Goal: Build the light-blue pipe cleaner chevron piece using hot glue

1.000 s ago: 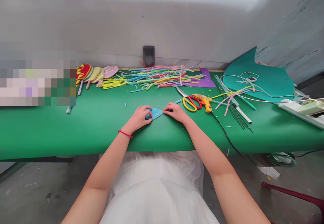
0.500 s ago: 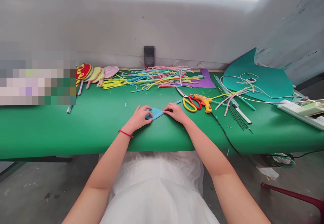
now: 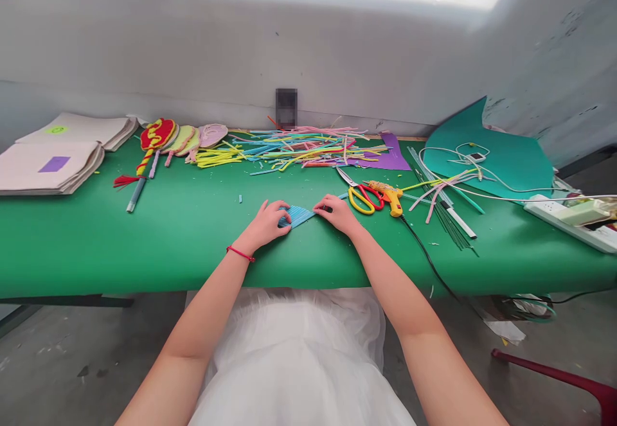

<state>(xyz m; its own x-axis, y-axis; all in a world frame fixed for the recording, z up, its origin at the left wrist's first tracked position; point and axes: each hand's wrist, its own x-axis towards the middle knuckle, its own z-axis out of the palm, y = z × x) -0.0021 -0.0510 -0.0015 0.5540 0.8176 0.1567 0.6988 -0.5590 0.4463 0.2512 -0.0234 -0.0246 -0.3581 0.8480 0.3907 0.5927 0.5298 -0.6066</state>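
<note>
A flat blue pipe-cleaner piece (image 3: 301,216), made of strips laid side by side and narrowing to the right, lies on the green tabletop. My left hand (image 3: 266,225) grips its left side between thumb and curled fingers, hiding that end. At the pointed right end, my right hand (image 3: 336,213) pinches the tip; the fingertips cover exactly what they hold. A blue strip (image 3: 344,196) pokes out just behind the right hand. Close by on the right lie scissors (image 3: 360,196) with red and yellow handles and a yellow glue gun (image 3: 389,196).
Loose coloured pipe cleaners (image 3: 308,146) pile up along the wall on purple paper (image 3: 398,153). Fuzzy round-headed wands (image 3: 158,135) and paper stacks (image 3: 48,169) lie left. On the right are green wires (image 3: 453,223), a teal sheet (image 3: 511,162) and a power strip (image 3: 569,220).
Both hands keep nearly the same hold on the blue piece. The view has shifted slightly, and the paper stacks and red-yellow wand at the left, blurred out before, now show.
</note>
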